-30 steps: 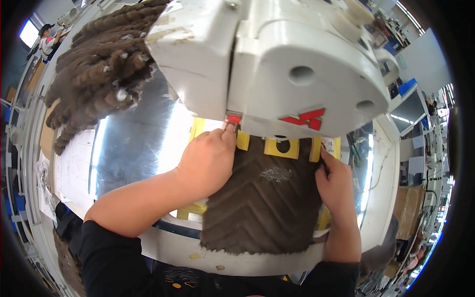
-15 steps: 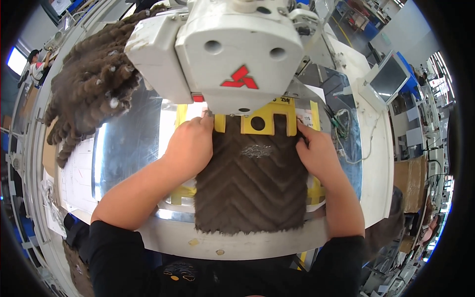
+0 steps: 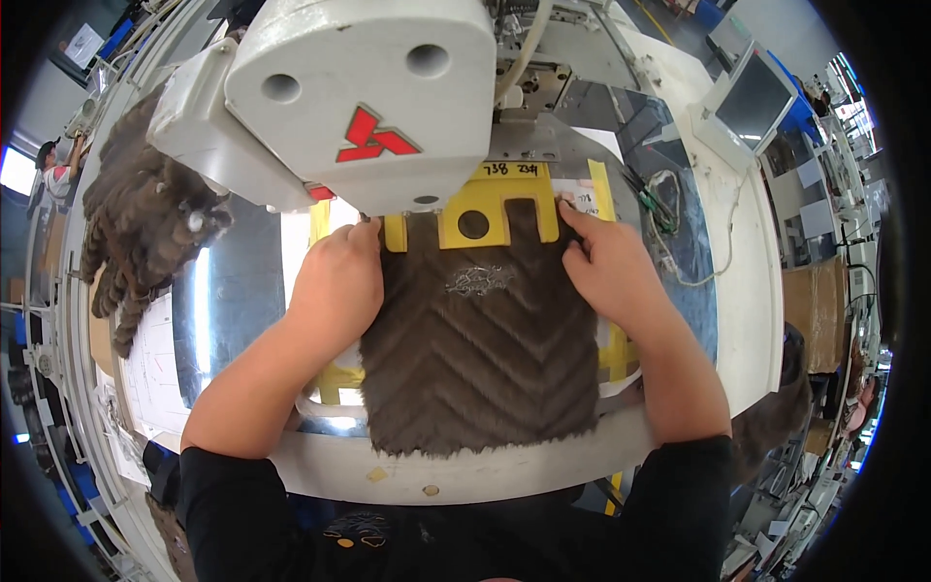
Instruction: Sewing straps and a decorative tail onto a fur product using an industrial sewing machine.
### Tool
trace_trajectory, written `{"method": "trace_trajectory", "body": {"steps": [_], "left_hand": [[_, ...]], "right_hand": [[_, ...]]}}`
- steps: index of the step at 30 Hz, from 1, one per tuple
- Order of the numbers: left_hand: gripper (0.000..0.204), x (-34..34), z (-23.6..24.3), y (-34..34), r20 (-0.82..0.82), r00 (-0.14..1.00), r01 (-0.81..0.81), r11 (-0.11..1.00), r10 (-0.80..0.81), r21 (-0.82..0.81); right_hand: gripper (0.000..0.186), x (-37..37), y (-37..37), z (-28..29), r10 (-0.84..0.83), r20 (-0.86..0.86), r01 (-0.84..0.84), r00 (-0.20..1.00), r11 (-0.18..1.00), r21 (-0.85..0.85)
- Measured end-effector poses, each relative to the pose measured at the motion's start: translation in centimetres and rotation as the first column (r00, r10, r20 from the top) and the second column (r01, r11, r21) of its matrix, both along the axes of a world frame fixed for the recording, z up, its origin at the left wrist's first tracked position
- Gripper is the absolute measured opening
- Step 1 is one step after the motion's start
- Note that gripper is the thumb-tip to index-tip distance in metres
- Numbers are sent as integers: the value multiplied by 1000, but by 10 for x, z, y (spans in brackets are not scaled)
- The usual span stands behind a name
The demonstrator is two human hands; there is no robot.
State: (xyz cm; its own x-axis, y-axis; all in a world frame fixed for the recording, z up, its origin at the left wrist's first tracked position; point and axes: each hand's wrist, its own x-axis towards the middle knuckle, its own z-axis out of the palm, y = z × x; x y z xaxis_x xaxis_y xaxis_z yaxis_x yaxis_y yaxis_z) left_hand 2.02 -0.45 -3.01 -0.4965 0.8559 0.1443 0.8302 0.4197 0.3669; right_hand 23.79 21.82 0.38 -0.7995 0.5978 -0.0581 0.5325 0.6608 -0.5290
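A brown plush panel [image 3: 485,373] with chevron-shaped ridges and a small pale stitched motif lies flat below the sewing machine head [image 3: 359,73]. Along its far edge sits a yellow notched template [image 3: 529,184] with a round hole. My left hand [image 3: 335,286] is closed at the panel's far left corner, thumb and index finger pinched on the edge. At the opposite corner my right hand [image 3: 613,272] grips the right edge, fingers curled and index reaching beside the template. Both fingertips are partly hidden.
A heap of brown plush [image 3: 145,204] lies at the far left, on the table. Cables [image 3: 669,218] and a tilted control screen [image 3: 761,97] stand to the right. A cardboard box [image 3: 813,315] is beyond the table's right edge. Another person [image 3: 56,170] is far left.
The view has shifted, so the machine head appears farther left and higher. Both hands stay at the panel's far corners, with little visible change in their grip.
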Motion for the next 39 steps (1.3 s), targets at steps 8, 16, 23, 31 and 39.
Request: {"method": "trace_trajectory", "body": {"steps": [8,16,23,31,39], "left_hand": [[27,-2,3,-1,11,1000,16,1000,-16,-1],[27,-1,5,1,2,1000,19,1000,-19,-6],[27,-5,-3,0,-10,1000,13,1000,-13,-24],[26,-9,-5,-2,-64,995,75,997,-74,14],[24,-4,-14,0,-3,997,81,997,-81,20]], "right_hand": [[48,-1,-1,-3,23,-41,-23,999,1000,14],[47,1,1,0,-2,-60,1,998,1000,-15],[47,-1,3,0,13,-33,-14,999,1000,-27],[50,-2,1,-4,39,-89,-37,995,999,22],[55,3,-2,-9,-57,-57,60,997,997,54]]}}
